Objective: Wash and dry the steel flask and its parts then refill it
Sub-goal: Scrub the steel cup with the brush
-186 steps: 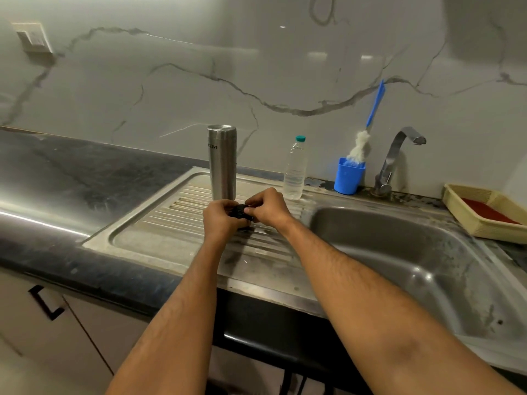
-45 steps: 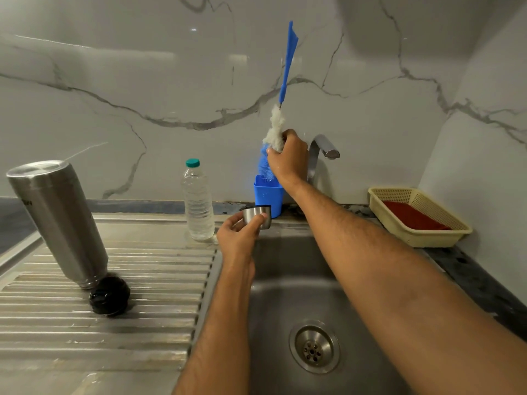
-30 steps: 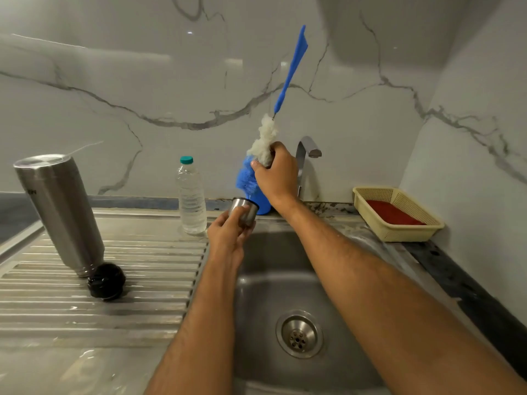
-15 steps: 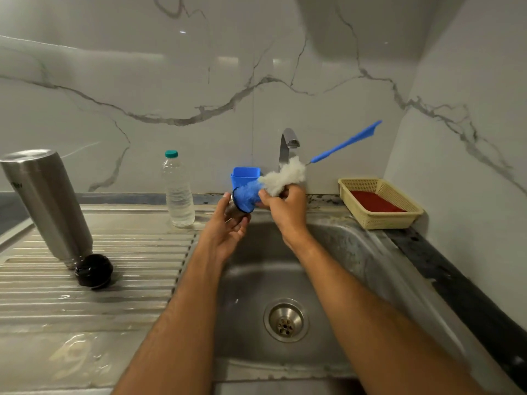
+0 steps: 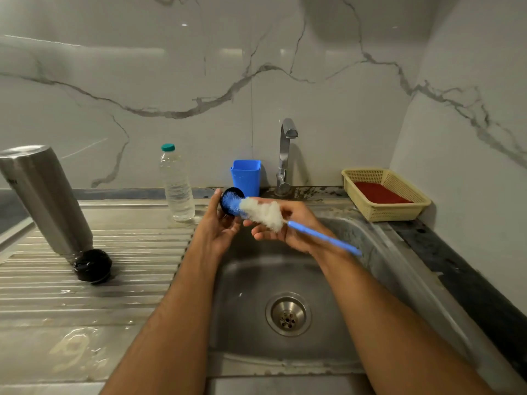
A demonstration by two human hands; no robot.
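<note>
Over the sink basin (image 5: 350,238) my left hand (image 5: 221,226) holds the flask's small steel cup (image 5: 226,195), mostly hidden behind the fingers. My right hand (image 5: 288,226) grips a blue bottle brush (image 5: 262,213) at its white fluffy part; the blue bristle tip pokes into the cup and the handle points down to the right. The steel flask body (image 5: 42,198) stands upside down and tilted on the draining board (image 5: 114,280), leaning on its black stopper (image 5: 92,265).
A clear water bottle (image 5: 176,185) with a teal cap, a blue holder cup (image 5: 246,178) and the tap (image 5: 285,155) stand along the back wall. A yellow basket (image 5: 399,212) with a red cloth sits at the right. The drain (image 5: 288,313) is below my hands.
My right hand lifted the brush out of the blue holder, swung its handle from upright down to the right, and pushed the bristle tip into the cup held by my left hand.
</note>
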